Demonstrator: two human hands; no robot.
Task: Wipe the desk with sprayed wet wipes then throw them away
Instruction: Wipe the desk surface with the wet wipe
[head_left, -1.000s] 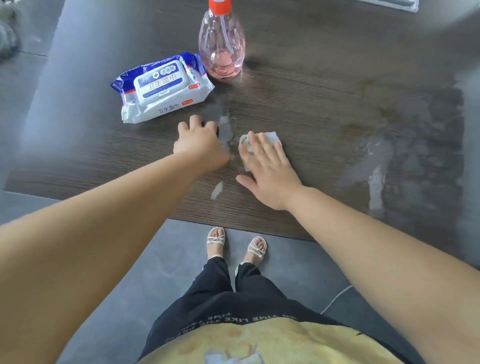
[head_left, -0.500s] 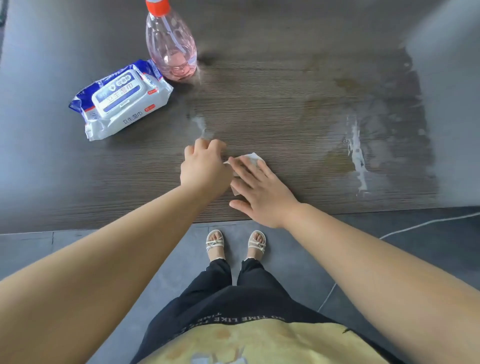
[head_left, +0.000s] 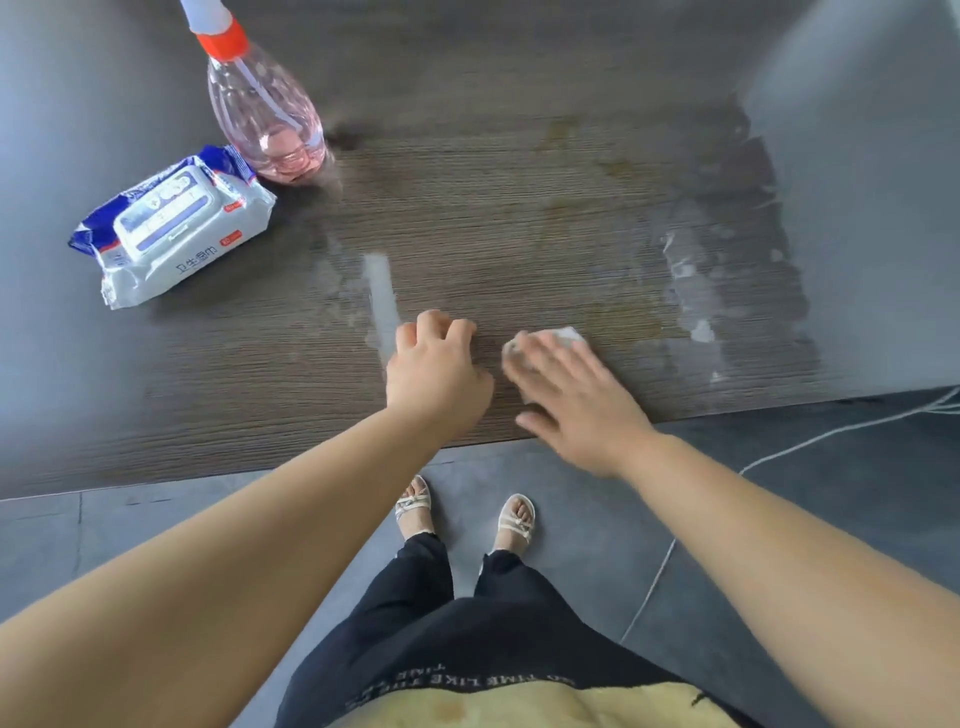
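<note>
While the right hand pressed the wipe flat under straight fingers near the desk's front edge, the left hand rested just beside it, fingers curled, gripping nothing. Wet streaks marked the dark woodgrain; grey tiled floor lay below.

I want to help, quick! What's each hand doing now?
Left hand: closed, holding nothing.
Right hand: open, pressing flat on the wet wipe.
</note>
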